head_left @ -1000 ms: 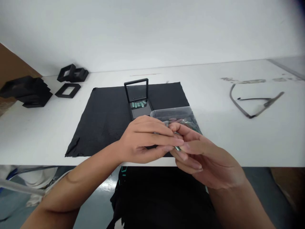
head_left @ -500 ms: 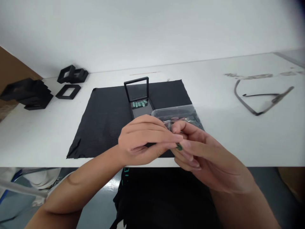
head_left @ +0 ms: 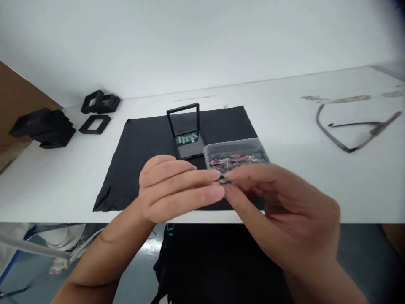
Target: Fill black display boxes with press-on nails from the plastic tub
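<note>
My right hand (head_left: 284, 215) pinches a small green stone (head_left: 223, 180) at my left hand's (head_left: 177, 190) fingertips; whether those grip too, I cannot tell. I'm probably adjusting my hold, which calls for steady fingers. Beyond sit the clear plastic tub (head_left: 236, 146) and hinged display case (head_left: 191, 149).

The person wears a black garment (head_left: 221, 261), which has small teal markings (head_left: 170, 228) near its left edge, one like an outlined box. The left forearm (head_left: 122, 240), left hand (head_left: 177, 188) and right hand (head_left: 297, 211) are bare, with short fingernails (head_left: 217, 192).
</note>
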The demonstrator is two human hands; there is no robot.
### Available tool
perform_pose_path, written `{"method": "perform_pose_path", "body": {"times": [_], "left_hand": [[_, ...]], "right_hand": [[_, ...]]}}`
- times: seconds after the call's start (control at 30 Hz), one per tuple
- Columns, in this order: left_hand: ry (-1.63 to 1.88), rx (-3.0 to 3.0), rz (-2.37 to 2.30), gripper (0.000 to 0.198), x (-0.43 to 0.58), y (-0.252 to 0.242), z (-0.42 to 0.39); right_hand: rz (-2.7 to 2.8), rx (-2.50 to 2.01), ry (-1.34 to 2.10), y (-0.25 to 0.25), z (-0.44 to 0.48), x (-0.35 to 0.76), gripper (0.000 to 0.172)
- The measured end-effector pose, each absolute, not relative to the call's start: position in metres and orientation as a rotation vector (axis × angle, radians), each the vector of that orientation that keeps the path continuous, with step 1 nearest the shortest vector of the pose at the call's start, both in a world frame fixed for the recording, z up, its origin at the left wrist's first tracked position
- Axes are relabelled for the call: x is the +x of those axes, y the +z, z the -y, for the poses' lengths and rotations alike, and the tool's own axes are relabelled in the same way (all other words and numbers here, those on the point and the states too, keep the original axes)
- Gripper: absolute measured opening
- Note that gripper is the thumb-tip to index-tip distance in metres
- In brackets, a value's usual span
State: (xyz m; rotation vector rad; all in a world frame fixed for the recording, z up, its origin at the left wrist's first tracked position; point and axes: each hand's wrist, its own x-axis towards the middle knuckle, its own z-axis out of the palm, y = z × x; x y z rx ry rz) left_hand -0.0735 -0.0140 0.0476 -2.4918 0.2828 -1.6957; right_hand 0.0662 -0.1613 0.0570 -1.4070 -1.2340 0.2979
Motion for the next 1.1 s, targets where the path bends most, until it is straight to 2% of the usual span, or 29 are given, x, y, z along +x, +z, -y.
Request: {"method": "perform_pose_path", "body": {"times": [0.17, 0.37, 0.57, 0.67, 0.83, 1.1], "left_hand": [[-1.645, -2.592, -0.265, 0.006, -0.073, 0.051, 0.019], [-1.688, -2.631, -0.39, 0.004, -0.07, 0.053, 0.019], [-2.035, -2.507, -0.283, 0.026, -0.051, 0.04, 0.018], [-2.047, -2.62, -0.364, 0.03, -0.042, 0.036, 0.016], [-1.958, -2.946, -0.587, 0.03, -0.041, 0.036, 0.016], [-1.949, -3.0, -0.54, 0.027, -0.046, 0.038, 0.021]], "right_hand": [[1.269, -1.33, 0.389, 0.054, 0.163, 0.071, 0.019], [1.145, -1.176, 0.747, 0.054, 0.161, 0.079, 0.008], [0.975, -0.955, 1.382, 0.051, 0.159, 0.087, 0.005], [0.914, -0.813, 1.562, 0.05, 0.158, 0.088, 0.007], [0.852, -0.709, 1.627, 0.047, 0.158, 0.088, 0.009], [0.905, -0.745, 1.533, 0.044, 0.157, 0.089, 0.005]]}}
